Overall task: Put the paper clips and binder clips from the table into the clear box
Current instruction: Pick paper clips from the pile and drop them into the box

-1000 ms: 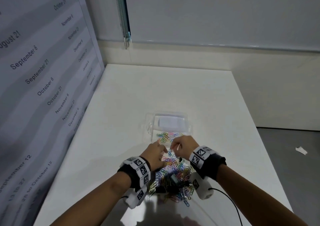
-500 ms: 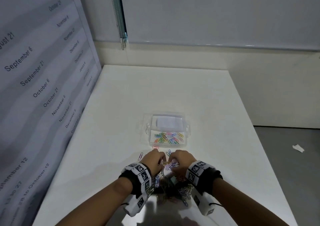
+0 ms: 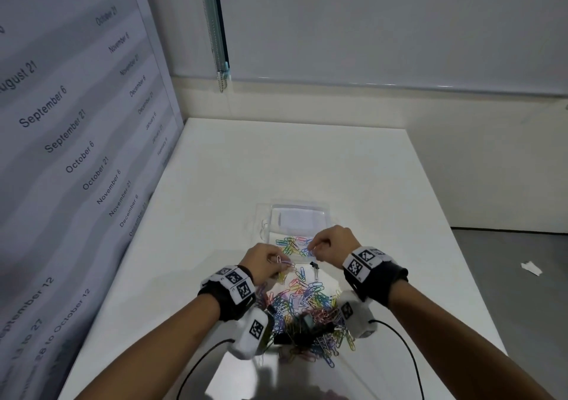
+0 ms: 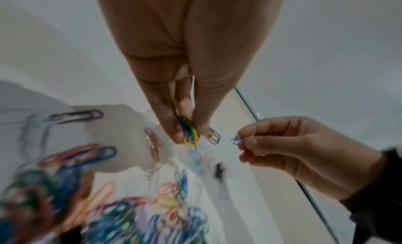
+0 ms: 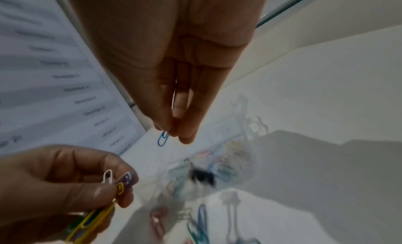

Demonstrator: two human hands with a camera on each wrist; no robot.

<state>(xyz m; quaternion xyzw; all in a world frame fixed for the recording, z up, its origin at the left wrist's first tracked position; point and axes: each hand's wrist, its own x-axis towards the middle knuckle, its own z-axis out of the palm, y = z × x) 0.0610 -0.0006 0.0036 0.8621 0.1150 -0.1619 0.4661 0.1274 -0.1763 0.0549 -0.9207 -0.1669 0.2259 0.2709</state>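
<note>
A clear box [image 3: 295, 215] sits mid-table with several coloured paper clips [image 3: 290, 244] in its near half. My left hand [image 3: 267, 261] [image 4: 189, 132] pinches a small bunch of coloured paper clips [image 4: 190, 133] [image 5: 118, 185] just short of the box's near edge. My right hand [image 3: 330, 243] [image 5: 172, 134] pinches one blue paper clip [image 5: 163, 138] [image 4: 236, 140] over the box's near right part. A heap of paper clips [image 3: 307, 310] with black binder clips [image 3: 304, 326] lies between my wrists. A small black binder clip [image 3: 314, 267] lies just in front of the box.
The white table [image 3: 215, 184] runs along a dated wall panel [image 3: 76, 123] on the left; its right edge drops to a grey floor with a paper scrap [image 3: 531, 268]. Cables [image 3: 405, 347] trail from the wrist cameras near the front edge.
Both hands have lifted from the heap and moved forward toward the box, the left with a bunch of clips, the right with one blue clip.
</note>
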